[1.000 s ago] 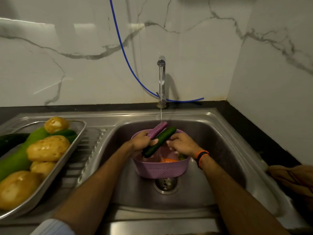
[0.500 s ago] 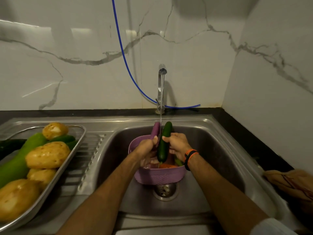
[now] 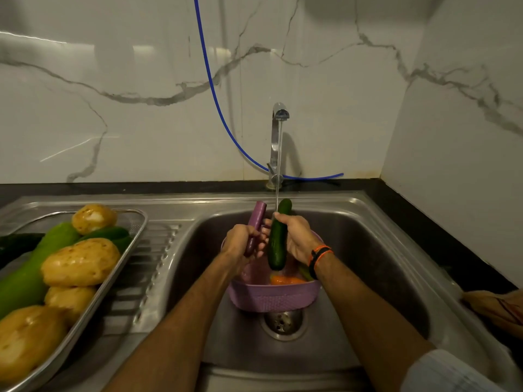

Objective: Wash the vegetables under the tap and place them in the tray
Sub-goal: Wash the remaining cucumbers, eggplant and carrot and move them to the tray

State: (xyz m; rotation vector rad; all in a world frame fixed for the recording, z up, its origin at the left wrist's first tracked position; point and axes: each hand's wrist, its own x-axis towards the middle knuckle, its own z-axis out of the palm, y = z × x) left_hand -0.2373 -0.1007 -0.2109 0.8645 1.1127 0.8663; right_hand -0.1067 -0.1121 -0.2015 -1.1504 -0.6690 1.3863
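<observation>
Under the running tap (image 3: 279, 114), the right hand (image 3: 297, 239) grips an upright cucumber (image 3: 278, 244) while the left hand (image 3: 240, 244) curls its fingers around a purple eggplant (image 3: 256, 219) above the basket (image 3: 271, 299).

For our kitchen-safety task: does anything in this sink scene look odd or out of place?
Yes: a blue hose hangs loose down the wall and trails along the counter behind the tap, joined to nothing visible. A brownish cloth lies bunched at the sink's right edge.

No readable text or labels
</observation>
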